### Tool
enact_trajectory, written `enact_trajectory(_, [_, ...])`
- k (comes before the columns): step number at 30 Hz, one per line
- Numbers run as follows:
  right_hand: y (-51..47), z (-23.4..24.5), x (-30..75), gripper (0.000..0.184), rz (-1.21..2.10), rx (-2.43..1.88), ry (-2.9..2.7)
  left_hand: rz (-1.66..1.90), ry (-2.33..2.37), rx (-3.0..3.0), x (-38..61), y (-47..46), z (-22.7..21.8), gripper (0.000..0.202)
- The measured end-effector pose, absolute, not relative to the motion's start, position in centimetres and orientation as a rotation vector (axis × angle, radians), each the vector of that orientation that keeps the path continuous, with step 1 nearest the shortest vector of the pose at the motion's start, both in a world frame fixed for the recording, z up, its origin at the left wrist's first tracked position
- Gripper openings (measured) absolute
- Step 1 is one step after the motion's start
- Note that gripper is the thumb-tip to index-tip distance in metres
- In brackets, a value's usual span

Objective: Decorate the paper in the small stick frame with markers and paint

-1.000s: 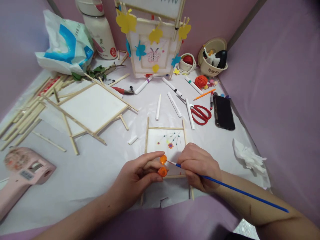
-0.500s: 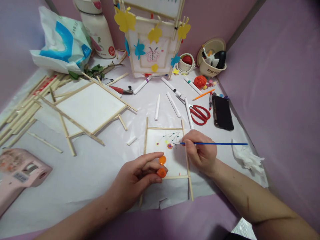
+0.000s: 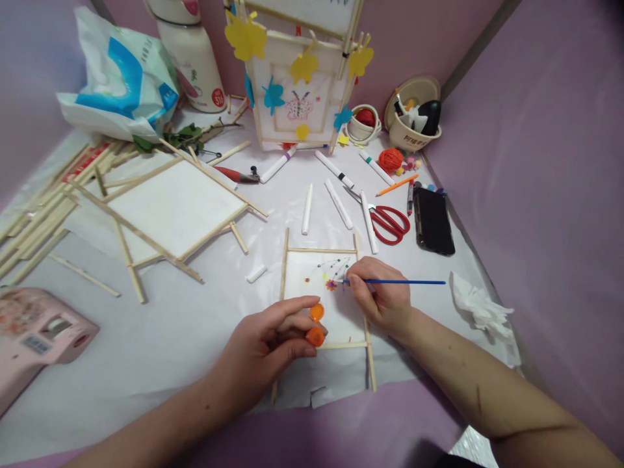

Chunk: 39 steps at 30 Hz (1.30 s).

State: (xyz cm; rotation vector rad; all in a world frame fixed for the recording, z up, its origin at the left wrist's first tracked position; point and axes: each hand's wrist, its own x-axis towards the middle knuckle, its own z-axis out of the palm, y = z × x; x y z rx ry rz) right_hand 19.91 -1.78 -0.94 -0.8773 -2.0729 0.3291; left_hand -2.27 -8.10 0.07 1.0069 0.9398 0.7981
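Observation:
In my right hand (image 3: 383, 292) is a thin blue paintbrush (image 3: 407, 282), its tip at a small orange and purple flower (image 3: 331, 285) drawn on white paper. The paper (image 3: 338, 325) is stretched in a small wooden stick frame (image 3: 322, 250) lying on the table. Fine dark stems with green dots fan out above the flower. My left hand (image 3: 266, 341) rests over the frame's lower left, its thumb and fingers closed around a small orange paint pot (image 3: 316, 336) with its flipped-up orange lid (image 3: 316, 312).
Several white markers (image 3: 338, 203), red-handled scissors (image 3: 390, 224) and a phone (image 3: 435, 221) lie beyond the frame. A larger stick frame (image 3: 175, 208) is on the left, near a pink tool (image 3: 43, 331). A decorated lantern (image 3: 298, 97) stands behind. Crumpled tissue (image 3: 480, 305) lies right.
My right hand has shifted left with the paintbrush, bringing the tip to the flower. My left hand and the paint pot stay in place.

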Motion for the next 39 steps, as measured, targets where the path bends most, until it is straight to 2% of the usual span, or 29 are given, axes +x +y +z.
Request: enact_trajectory(39, [-1.64,-1.04,19.89,0.013,0.251,-0.889,-2.100,0.816,0.921,0.982,-2.32,-7.87,0.33,0.044])
